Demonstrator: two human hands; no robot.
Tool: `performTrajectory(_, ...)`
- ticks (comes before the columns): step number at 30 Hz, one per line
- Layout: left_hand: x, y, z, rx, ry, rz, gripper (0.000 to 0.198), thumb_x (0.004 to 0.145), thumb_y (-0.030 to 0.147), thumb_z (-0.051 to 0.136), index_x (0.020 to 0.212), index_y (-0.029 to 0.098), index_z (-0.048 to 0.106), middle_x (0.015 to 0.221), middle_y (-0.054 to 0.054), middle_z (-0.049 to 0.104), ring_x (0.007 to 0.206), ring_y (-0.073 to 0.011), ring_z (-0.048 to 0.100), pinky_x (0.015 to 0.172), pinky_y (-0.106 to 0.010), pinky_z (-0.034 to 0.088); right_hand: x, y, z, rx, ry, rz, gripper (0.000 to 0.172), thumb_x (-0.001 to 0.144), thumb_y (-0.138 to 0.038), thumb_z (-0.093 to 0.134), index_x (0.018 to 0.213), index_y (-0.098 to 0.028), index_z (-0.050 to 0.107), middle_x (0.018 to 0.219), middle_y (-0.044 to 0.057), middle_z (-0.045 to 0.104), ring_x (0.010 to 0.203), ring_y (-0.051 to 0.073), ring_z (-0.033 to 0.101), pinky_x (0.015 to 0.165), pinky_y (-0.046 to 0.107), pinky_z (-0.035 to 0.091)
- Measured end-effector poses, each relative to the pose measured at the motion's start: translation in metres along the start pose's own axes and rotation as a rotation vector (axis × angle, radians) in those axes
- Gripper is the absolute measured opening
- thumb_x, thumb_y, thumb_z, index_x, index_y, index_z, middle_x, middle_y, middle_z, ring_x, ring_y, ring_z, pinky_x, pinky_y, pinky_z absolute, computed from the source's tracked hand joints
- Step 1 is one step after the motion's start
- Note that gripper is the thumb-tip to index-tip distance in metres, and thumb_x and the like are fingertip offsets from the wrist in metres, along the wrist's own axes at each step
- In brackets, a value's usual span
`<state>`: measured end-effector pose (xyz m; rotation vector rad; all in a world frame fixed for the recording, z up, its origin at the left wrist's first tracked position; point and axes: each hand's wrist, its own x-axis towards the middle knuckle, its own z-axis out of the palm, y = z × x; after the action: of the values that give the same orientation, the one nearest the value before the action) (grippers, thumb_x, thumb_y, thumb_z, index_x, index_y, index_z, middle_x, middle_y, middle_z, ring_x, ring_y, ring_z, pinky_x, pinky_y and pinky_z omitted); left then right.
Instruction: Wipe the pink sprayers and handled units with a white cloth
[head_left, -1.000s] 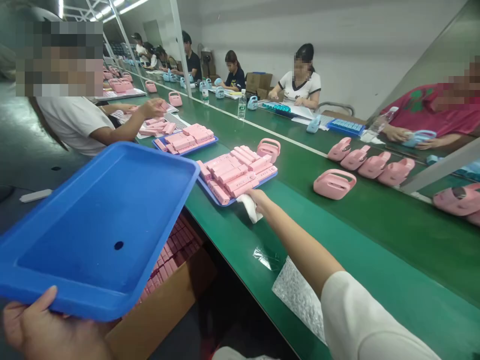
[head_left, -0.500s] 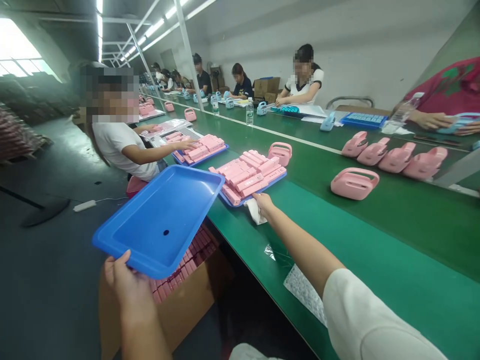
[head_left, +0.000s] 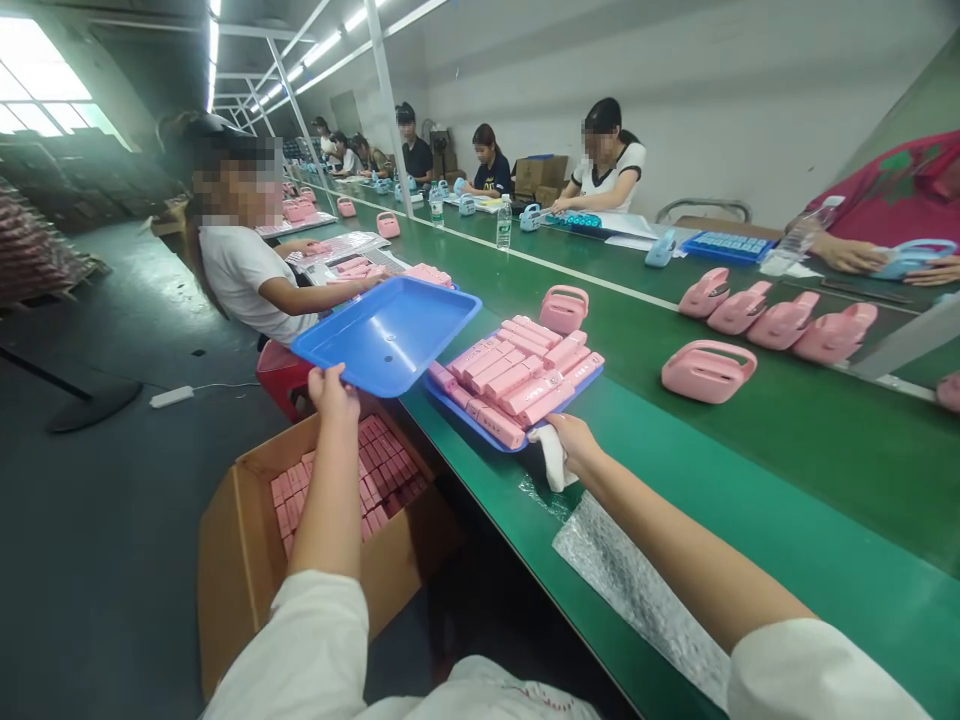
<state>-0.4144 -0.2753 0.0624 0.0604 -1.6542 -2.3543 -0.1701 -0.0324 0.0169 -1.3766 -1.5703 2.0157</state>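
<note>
Currently, head view: left hand (head_left: 334, 388) clamped on the near edge of a shallow rectangular blue plastic tray (head_left: 367, 335), thumb over the rim. Tray raised, tilted, at the left edge of a long green-topped work table (head_left: 810, 500); from this angle it partly covers a farther pile of pink pieces (head_left: 431, 273).

Right hand (head_left: 571, 442) at the near right corner of a second blue tray, loaded with pink boxes (head_left: 466, 424). Fingers appear closed on its rim; fingertips partly hidden. Crumpled white cloth (head_left: 553, 460) hangs at the same hand. Load: long narrow pink boxes (head_left: 517, 378), stacked in uneven layers.

Near right of the hand, a strip of clear bubble wrap (head_left: 637, 590) lies under the forearm. Below the raised tray, left of the table: open brown cardboard carton (head_left: 409, 550), rows of small pink boxes (head_left: 386, 460) inside.

Just beyond the loaded tray, one pink plastic unit with a loop handle (head_left: 564, 312). To the right, a similar pink unit (head_left: 709, 375); four more (head_left: 780, 318) in a row past it. Far left, a co-worker in a white T-shirt (head_left: 251, 275) reaches over the table.
</note>
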Motion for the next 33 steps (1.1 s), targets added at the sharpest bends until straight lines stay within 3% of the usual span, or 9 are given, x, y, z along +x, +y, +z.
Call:
performTrajectory(3, 0.01, -0.016, 0.029, 0.015, -0.017, -0.068, 0.006, 0.084, 0.016, 0.056, 0.085, 0.015, 0.05, 0.069, 0.005, 0.049, 0.053, -0.0042, 0.044, 0.047, -0.017, 0.036, -0.016, 0.01, -0.022, 0.026, 0.014, 0.014, 0.019, 0.09, -0.03, 0.056, 0.086, -0.011, 0.058, 0.072, -0.003, 0.056, 0.057, 0.006, 0.051, 0.052, 0.019, 0.045)
performTrajectory(7, 0.017, -0.04, 0.056, 0.075, -0.05, -0.168, 0.028, 0.09, 0.033, 0.055, 0.109, 0.013, 0.057, 0.1, -0.006, 0.061, 0.081, -0.0136, 0.06, 0.069, -0.03, 0.054, -0.036, 0.019, -0.05, 0.076, 0.029, 0.024, 0.018, 0.085, -0.02, 0.057, 0.069, -0.014, 0.053, 0.054, -0.006, 0.052, 0.045, 0.007, 0.048, 0.046, 0.019, 0.039)
performTrajectory(10, 0.02, -0.059, 0.066, 0.132, -0.076, -0.229, 0.033, 0.09, 0.034, 0.056, 0.116, 0.014, 0.055, 0.112, -0.008, 0.059, 0.094, -0.0181, 0.061, 0.079, -0.038, 0.054, -0.051, 0.023, -0.069, 0.107, 0.033, 0.045, 0.017, 0.076, -0.019, 0.06, 0.062, -0.016, 0.051, 0.046, -0.003, 0.054, 0.04, 0.01, 0.048, 0.042, 0.022, 0.038)
performTrajectory(15, 0.018, -0.079, 0.076, 0.265, -0.121, -0.286, 0.035, 0.09, 0.035, 0.055, 0.119, 0.015, 0.054, 0.117, -0.009, 0.058, 0.1, -0.02, 0.06, 0.084, -0.041, 0.053, -0.073, 0.027, -0.094, 0.138, 0.053, 0.087, 0.014, 0.07, -0.019, 0.062, 0.06, -0.017, 0.052, 0.047, 0.0, 0.058, 0.038, 0.011, 0.048, 0.04, 0.023, 0.038)
performTrajectory(18, 0.003, -0.084, 0.073, 0.368, -0.136, -0.238, 0.035, 0.089, 0.034, 0.056, 0.119, 0.015, 0.054, 0.118, -0.009, 0.058, 0.101, -0.0203, 0.06, 0.084, -0.041, 0.053, -0.08, 0.034, -0.102, 0.146, 0.07, 0.101, 0.012, 0.069, -0.018, 0.062, 0.062, -0.017, 0.052, 0.048, 0.001, 0.059, 0.039, 0.012, 0.05, 0.041, 0.023, 0.039)
performTrajectory(24, -0.052, -0.095, 0.041, 0.625, -0.102, -0.02, 0.024, 0.089, 0.027, 0.055, 0.11, 0.015, 0.058, 0.118, -0.009, 0.058, 0.109, -0.0206, 0.055, 0.098, -0.042, 0.044, -0.079, 0.051, -0.107, 0.107, 0.086, 0.117, 0.009, 0.07, -0.022, 0.061, 0.069, -0.019, 0.053, 0.049, 0.0, 0.059, 0.04, 0.013, 0.052, 0.04, 0.023, 0.041)
performTrajectory(28, -0.069, -0.098, 0.036, 0.821, -0.212, -0.005, 0.016, 0.087, 0.025, 0.058, 0.096, 0.013, 0.061, 0.102, -0.006, 0.063, 0.1, -0.0185, 0.059, 0.094, -0.041, 0.045, -0.076, 0.055, -0.108, 0.084, 0.074, 0.1, 0.012, 0.068, -0.025, 0.062, 0.071, -0.02, 0.051, 0.048, -0.001, 0.058, 0.039, 0.013, 0.051, 0.04, 0.023, 0.042)
performTrajectory(33, -0.073, -0.09, 0.043, 1.026, -0.362, -0.029, 0.021, 0.086, 0.029, 0.061, 0.099, 0.013, 0.062, 0.105, -0.006, 0.063, 0.1, -0.0192, 0.059, 0.09, -0.042, 0.048, -0.075, 0.057, -0.109, 0.055, 0.078, 0.033, 0.012, 0.067, -0.027, 0.06, 0.066, -0.02, 0.049, 0.046, -0.001, 0.056, 0.04, 0.013, 0.051, 0.04, 0.023, 0.043)
